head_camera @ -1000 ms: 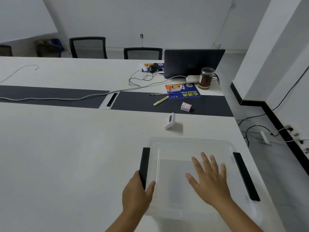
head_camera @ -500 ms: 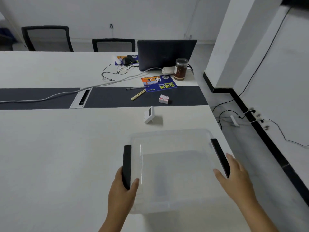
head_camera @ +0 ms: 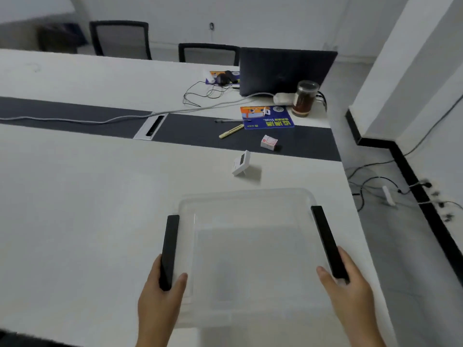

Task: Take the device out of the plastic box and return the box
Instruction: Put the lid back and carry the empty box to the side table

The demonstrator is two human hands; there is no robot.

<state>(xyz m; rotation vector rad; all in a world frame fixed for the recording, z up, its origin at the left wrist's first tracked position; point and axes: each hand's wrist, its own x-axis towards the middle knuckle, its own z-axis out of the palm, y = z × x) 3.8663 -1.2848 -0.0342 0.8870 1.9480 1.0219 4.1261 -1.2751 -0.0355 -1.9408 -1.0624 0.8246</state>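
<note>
Our right hand [head_camera: 350,291] came off the lid and wrapped the plastic box [head_camera: 250,246] handle; left hand [head_camera: 160,299] stayed clamped. Device [head_camera: 241,162] sat out on the bench [head_camera: 87,196], so we figured carrying the box back was next.

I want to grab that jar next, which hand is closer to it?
Right. The right hand grips the box's right handle, below the jar; the left hand is farther left.

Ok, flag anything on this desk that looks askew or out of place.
Nothing stands out. The device stands propped on the table, and both hands grip the plastic box by its black handles.
</note>
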